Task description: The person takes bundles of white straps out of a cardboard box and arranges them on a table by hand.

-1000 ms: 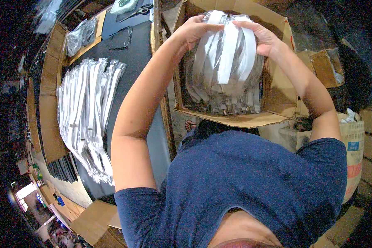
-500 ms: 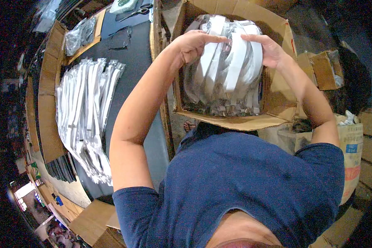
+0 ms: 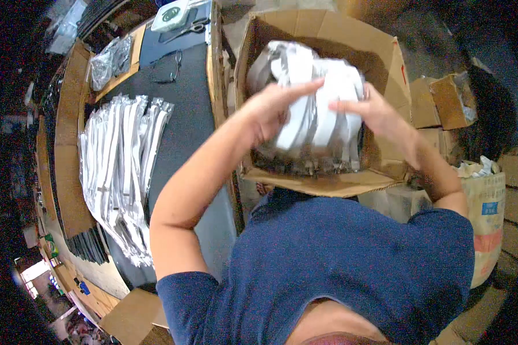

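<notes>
White strips in clear plastic (image 3: 328, 118) lie curved in a bundle in an open cardboard box (image 3: 385, 167). On the left side of the bundle is my left hand (image 3: 273, 109), slightly blurred, its fingers stretched over the strips. My right hand (image 3: 377, 112) rests at the bundle's right side, thumb and fingers apart. Both hands touch the bundle; their lower fingers are partly hidden. More bagged white strips (image 3: 118, 172) are spread on the dark table (image 3: 184, 115) to the left.
Scissors (image 3: 193, 27), glasses (image 3: 175, 66) and a clear plastic bag (image 3: 110, 60) lie on the table's far part. A small carton (image 3: 452, 103) and a printed sack (image 3: 486, 230) stand on the right.
Both hands have moved down and apart from their places near the bundle's top. The strips' upper ends look more bent, and the view has shifted slightly.
</notes>
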`<action>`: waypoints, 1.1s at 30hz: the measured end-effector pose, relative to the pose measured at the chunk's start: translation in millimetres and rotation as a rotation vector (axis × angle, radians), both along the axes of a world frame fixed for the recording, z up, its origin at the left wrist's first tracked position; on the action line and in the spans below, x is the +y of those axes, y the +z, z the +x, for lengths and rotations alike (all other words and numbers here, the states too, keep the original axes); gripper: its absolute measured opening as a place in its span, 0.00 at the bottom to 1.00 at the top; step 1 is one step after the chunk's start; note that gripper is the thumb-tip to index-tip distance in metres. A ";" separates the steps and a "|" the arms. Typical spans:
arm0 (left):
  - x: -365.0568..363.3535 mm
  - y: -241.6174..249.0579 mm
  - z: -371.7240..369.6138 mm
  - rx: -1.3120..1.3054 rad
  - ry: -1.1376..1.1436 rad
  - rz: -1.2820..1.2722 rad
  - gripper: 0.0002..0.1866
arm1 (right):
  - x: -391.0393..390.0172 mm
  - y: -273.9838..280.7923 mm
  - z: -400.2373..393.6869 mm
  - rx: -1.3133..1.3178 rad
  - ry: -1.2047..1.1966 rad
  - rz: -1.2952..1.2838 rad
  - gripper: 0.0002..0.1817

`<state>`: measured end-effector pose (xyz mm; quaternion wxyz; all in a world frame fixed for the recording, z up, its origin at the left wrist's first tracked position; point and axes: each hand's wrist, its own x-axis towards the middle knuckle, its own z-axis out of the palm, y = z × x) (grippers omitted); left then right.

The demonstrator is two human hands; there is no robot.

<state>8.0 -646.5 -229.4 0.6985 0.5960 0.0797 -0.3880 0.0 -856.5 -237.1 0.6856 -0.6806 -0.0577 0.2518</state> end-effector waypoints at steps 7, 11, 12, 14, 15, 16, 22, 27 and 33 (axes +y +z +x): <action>-7.2 5.6 -53.7 0.054 0.026 -0.227 0.25 | -1.1 2.7 -53.0 -0.083 0.120 -0.096 0.22; -17.9 -11.6 -65.7 -0.057 0.067 -0.137 0.27 | -4.4 -4.2 -63.8 -0.031 0.082 -0.070 0.23; -20.4 -10.5 -68.4 -0.056 0.063 -0.134 0.27 | -4.5 -2.9 -65.7 -0.031 0.079 -0.067 0.23; -25.1 -6.5 -74.0 -0.016 0.118 -0.111 0.30 | -4.2 0.3 -70.8 0.150 0.030 -0.078 0.24; -28.2 -4.9 -76.8 -0.093 0.101 -0.090 0.32 | -3.0 -0.7 -73.3 0.152 0.026 -0.074 0.24; -32.7 -8.6 -78.2 -0.089 0.097 -0.086 0.32 | -1.0 -1.8 -75.3 0.219 -0.034 0.022 0.25; -59.4 -21.3 -77.9 -0.277 0.163 -0.142 0.27 | -4.7 -25.3 -79.0 0.220 -0.187 0.162 0.25; -74.2 -32.5 -73.4 -0.340 0.268 -0.209 0.31 | -2.6 -24.4 -78.3 0.218 -0.316 0.178 0.24; -43.4 -33.9 -52.4 -0.573 -0.169 0.002 0.31 | -6.0 -17.2 -73.1 0.217 -0.330 0.159 0.25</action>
